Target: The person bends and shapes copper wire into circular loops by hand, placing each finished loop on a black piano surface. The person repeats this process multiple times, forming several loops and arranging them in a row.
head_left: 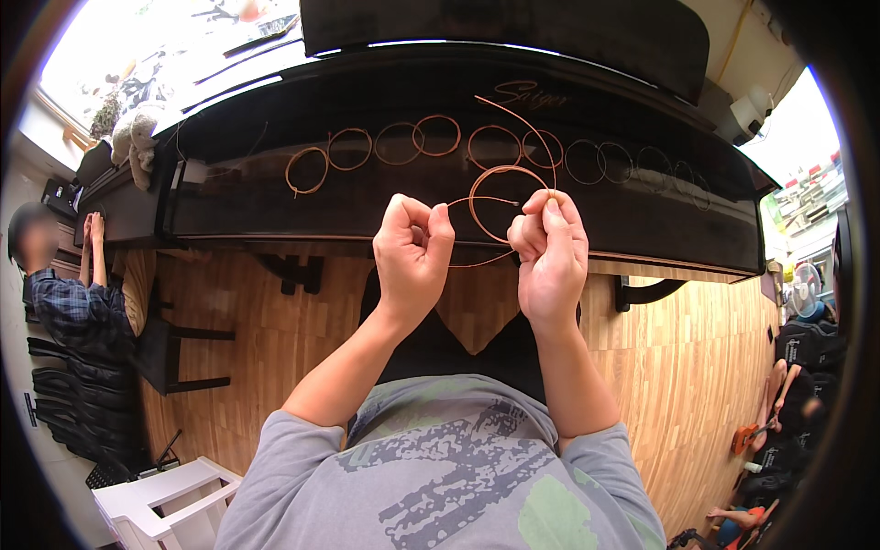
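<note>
Black piano lid (275, 197) behind, both fists raised w/ copper wire (490, 188), left hand (412, 252), right hand (550, 252)

You hold a thin copper-coloured wire (495, 188) bent into one open loop, just above the black piano lid (275, 183). Its one end runs toward your left hand (412, 252), the other arcs up past your right hand (550, 252).

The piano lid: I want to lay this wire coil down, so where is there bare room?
Bare black lid lies left of the leftmost coil and along the near edge below it. The row of coils crowds the middle and right. Both the left hand and right hand hold the copper wire there.
</note>
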A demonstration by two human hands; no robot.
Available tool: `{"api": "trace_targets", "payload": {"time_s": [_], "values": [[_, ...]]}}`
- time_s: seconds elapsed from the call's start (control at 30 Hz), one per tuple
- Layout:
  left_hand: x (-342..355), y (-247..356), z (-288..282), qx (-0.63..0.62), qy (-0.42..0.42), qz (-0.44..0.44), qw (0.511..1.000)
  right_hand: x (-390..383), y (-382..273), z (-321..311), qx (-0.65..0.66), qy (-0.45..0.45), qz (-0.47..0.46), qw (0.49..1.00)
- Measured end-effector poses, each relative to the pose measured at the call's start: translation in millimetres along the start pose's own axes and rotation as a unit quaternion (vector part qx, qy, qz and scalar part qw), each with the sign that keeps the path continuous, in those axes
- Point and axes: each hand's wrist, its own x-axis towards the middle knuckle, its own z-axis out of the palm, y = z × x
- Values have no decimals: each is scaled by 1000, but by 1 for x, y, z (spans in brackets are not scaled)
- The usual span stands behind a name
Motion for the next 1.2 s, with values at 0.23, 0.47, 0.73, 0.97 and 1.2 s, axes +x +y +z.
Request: {"api": "trace_targets", "payload": {"time_s": [0.23,0.47,0.73,0.97,1.2], "values": [[2,-2,17,-172,-18,-40,984,-4,5,3,22,-84,67,994],[2,-7,10,-388,-47,-189,901,-9,2,4,-31,-120,107,986],[9,16,3,-463,-62,-341,816,-8,3,-2,-42,-123,144,981],[10,3,-5,-513,-98,-342,781,-6,-2,-2,-50,-133,164,976],[18,5,-13,-449,37,-321,833,3,-8,-16,33,-86,106,990]]}}
